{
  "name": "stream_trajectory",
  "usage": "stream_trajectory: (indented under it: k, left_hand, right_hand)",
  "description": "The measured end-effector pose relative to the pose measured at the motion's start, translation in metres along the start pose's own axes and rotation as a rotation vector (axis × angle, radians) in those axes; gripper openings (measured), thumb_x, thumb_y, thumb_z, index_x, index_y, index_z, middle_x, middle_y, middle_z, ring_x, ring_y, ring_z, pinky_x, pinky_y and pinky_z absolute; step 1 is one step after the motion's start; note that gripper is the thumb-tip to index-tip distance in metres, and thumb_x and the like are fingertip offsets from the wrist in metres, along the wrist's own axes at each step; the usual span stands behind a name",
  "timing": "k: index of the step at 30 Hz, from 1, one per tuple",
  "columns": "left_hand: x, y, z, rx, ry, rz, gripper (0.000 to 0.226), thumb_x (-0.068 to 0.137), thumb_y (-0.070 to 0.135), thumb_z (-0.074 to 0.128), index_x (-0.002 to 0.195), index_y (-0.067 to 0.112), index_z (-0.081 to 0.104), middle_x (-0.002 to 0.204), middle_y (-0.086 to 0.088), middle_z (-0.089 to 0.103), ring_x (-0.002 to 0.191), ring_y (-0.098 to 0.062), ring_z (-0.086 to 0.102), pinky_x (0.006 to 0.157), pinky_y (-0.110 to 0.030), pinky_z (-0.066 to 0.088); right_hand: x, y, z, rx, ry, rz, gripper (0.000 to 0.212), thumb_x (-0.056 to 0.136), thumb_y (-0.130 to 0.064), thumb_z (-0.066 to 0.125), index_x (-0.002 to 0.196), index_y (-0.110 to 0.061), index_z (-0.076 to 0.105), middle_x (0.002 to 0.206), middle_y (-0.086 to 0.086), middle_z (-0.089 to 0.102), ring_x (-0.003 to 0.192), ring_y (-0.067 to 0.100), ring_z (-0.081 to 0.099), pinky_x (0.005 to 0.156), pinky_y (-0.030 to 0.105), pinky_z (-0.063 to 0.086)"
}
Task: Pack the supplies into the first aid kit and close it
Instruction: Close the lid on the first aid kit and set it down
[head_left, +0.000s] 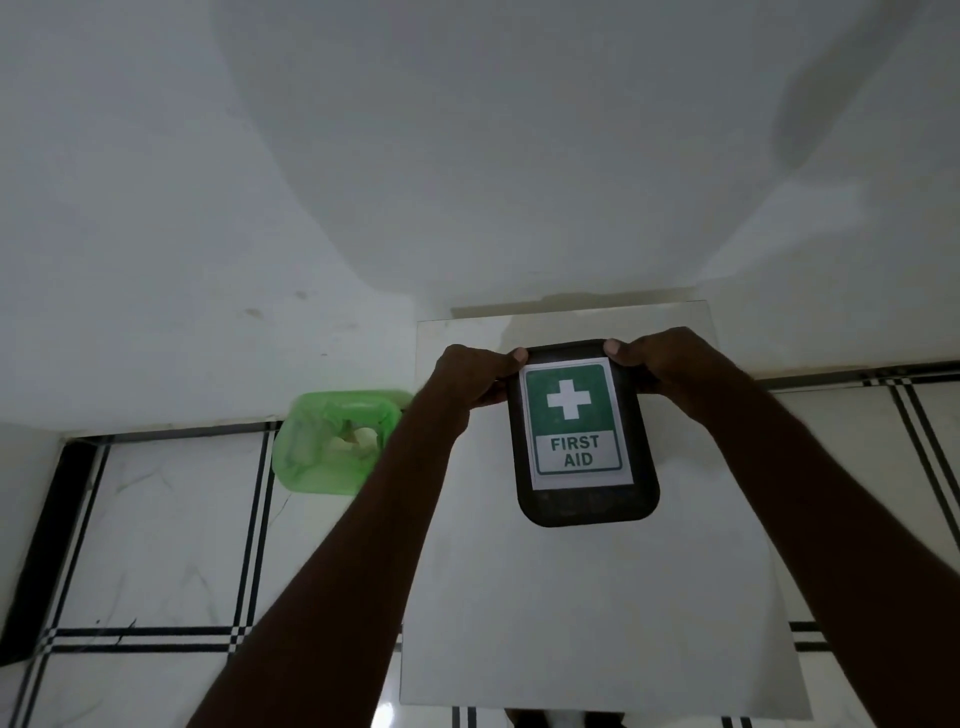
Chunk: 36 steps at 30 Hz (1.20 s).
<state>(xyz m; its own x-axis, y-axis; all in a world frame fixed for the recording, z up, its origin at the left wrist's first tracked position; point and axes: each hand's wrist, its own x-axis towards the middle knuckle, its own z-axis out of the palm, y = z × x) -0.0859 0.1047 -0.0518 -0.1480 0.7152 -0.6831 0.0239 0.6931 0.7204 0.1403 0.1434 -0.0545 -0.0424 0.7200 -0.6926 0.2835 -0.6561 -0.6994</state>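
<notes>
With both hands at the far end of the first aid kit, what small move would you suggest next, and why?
Probably press the far edge down and let go. The first aid kit lies label up on the white table, its lid looking shut, and the left hand and right hand grip its far corners. No loose supplies show.

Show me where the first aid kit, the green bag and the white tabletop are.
first aid kit (586, 501): head view, dark lid below the label.
green bag (311, 462): head view, lower left side of the plastic.
white tabletop (597, 613): head view, bare surface in front of the kit.
</notes>
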Motion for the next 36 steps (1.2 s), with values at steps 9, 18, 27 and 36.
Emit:
stream_trajectory:
  k: [9, 18, 27, 36]
  left_hand:
    - [-0.005, 0.000, 0.003, -0.042, -0.003, -0.047, 0.053, 0.086, 0.028, 0.076, 0.122, -0.007, 0.059, 0.118, -0.022, 0.070, 0.100, -0.029, 0.067, 0.082, -0.034, 0.058]
    - [-0.086, -0.069, 0.005, -0.089, -0.086, -0.071, 0.047, 0.083, 0.041, 0.075, 0.118, 0.010, 0.067, 0.106, -0.008, 0.078, 0.094, -0.021, 0.075, 0.074, -0.028, 0.060]
    - [-0.111, -0.103, 0.011, -0.253, -0.048, -0.113, 0.044, 0.079, 0.018, 0.082, 0.109, -0.010, 0.066, 0.106, -0.029, 0.072, 0.088, -0.028, 0.074, 0.084, -0.041, 0.062]
    - [-0.117, -0.112, 0.026, -0.339, 0.071, -0.039, 0.036, 0.083, 0.011, 0.078, 0.113, -0.003, 0.064, 0.101, -0.024, 0.074, 0.083, -0.028, 0.074, 0.079, -0.041, 0.063]
  right_hand:
    - [-0.006, 0.004, 0.002, 0.080, 0.025, -0.029, 0.041, 0.085, -0.026, 0.070, 0.106, 0.006, 0.058, 0.104, 0.021, 0.070, 0.093, 0.031, 0.068, 0.076, 0.033, 0.056]
    - [-0.084, 0.070, -0.001, 0.015, -0.010, 0.062, 0.046, 0.081, -0.043, 0.070, 0.103, -0.003, 0.063, 0.097, 0.011, 0.071, 0.087, 0.026, 0.069, 0.067, 0.030, 0.056]
    - [-0.120, 0.103, 0.008, 0.322, 0.016, 0.103, 0.032, 0.080, -0.018, 0.075, 0.102, 0.004, 0.066, 0.100, 0.022, 0.072, 0.093, 0.034, 0.071, 0.078, 0.035, 0.059]
    - [-0.118, 0.110, 0.017, 0.369, 0.098, 0.100, 0.037, 0.083, -0.016, 0.072, 0.111, 0.006, 0.063, 0.106, 0.024, 0.069, 0.097, 0.036, 0.069, 0.082, 0.039, 0.057]
